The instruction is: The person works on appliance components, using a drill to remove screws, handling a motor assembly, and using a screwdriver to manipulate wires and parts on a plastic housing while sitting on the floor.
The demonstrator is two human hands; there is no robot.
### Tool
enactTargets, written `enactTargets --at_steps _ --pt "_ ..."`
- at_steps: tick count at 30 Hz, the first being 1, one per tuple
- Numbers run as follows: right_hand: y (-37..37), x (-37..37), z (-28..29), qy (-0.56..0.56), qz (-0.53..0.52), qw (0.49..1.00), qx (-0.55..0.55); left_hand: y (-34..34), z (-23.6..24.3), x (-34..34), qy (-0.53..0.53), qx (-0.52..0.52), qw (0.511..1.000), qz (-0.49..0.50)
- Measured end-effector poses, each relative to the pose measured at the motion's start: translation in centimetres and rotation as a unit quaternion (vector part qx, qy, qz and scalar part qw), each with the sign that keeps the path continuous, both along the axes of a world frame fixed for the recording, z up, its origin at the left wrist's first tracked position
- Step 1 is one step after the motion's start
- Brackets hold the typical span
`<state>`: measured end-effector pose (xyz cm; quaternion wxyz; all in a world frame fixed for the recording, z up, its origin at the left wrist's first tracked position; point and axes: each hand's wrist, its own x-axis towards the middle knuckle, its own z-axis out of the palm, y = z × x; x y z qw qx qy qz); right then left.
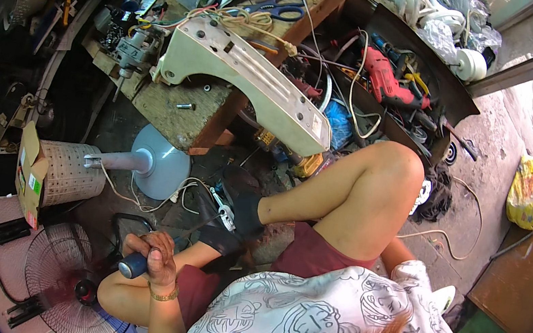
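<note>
My left hand (149, 259), with a bracelet at the wrist, is closed around a blue cylindrical tool handle (133, 265) at lower centre-left. The tool's far end is hard to make out. A small white electrical part (225, 215) with a cord lies by my dark-socked foot. A pale pedestal with a round base (162, 171) lies on its side above my left hand. My right forearm (395, 251) passes behind my bent leg, which hides that hand. A long cream metal housing (251, 85) rests across the wooden bench edge above my legs.
A cluttered bench (170, 121) holds scissors (273, 9), wires and a drill motor (131, 50). Rightward are a tool tray (459, 102) with a red drill (390, 78), and a yellow bag (531, 192). Lower left are a perforated bin (73, 172) and fan grille (57, 273).
</note>
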<state>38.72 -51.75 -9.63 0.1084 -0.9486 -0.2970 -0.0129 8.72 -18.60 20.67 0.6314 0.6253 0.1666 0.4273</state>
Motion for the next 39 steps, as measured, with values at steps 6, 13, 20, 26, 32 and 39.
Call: enactTargets --at_steps 6,13,20,26,32,39 --pt "-1.2 1.1 -1.4 0.181 -0.059 0.982 -0.016 0.1 -0.3 0.5 0.016 -0.013 1.0 0.005" --pt "0.9 15.3 14.6 0.304 -0.045 0.903 0.301 -0.4 0.3 -0.3 0.033 -0.044 0.999 0.001" --pt "20.2 10.8 22.9 0.275 0.303 0.907 0.1 0.0 -0.3 -0.4 0.032 0.012 0.999 0.003" --pt "24.7 6.0 21.3 0.293 0.267 0.891 0.221 0.5 -0.4 -2.1 0.012 0.004 1.0 0.019" --pt "27.6 8.6 26.7 0.451 0.177 0.814 0.32 0.8 -1.1 -3.4 0.003 -0.027 0.999 0.033" --pt "29.3 11.9 28.5 0.239 0.233 0.922 0.197 0.9 -0.5 -3.3 0.045 0.009 0.999 0.025"
